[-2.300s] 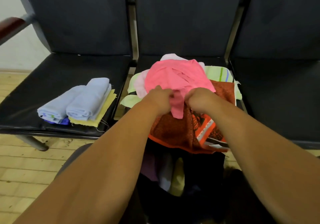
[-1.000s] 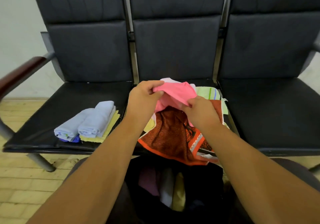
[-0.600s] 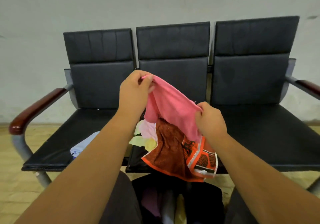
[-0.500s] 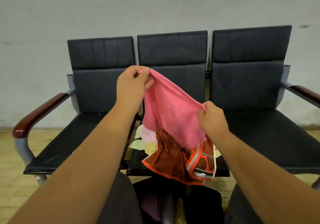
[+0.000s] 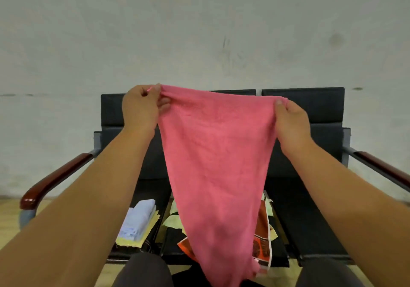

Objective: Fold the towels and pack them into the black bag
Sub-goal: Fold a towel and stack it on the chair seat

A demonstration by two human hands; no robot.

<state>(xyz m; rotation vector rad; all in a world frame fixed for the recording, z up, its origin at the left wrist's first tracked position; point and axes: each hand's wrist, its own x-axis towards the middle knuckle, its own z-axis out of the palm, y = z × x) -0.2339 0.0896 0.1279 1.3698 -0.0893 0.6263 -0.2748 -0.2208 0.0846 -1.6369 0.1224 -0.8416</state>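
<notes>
We see both hands raised in front of the pale wall (image 5: 199, 31), each gripping one top corner of the pink towel (image 5: 215, 164). The left hand (image 5: 139, 107) has its fingers (image 5: 164, 103) curled in tight against the thumb, pinching the bunched corner, and a small pink tip pokes out above the knuckles. The right hand (image 5: 290, 120) closes its thumb and curled fingers on the opposite corner. Between them the top edge is pulled nearly straight, sitting a little lower on the right.

The pink towel hangs free in the air in front of the bench (image 5: 310, 231). It is wide at the top and narrows to a point down between the person's dark-trousered knees (image 5: 142, 271). It is plain pink with a soft nap and a few loose creases.

Behind it, on the middle seat, we see an orange-brown towel (image 5: 261, 242) with a white-edged print. The print is too blurred for us to read. Pale green cloth (image 5: 173, 221) shows beside it. On the left seat lie folded light-blue towels (image 5: 139, 218), resting on a yellow cloth (image 5: 153, 222). A dark red armrest (image 5: 55, 180) runs along the bench's left end.
</notes>
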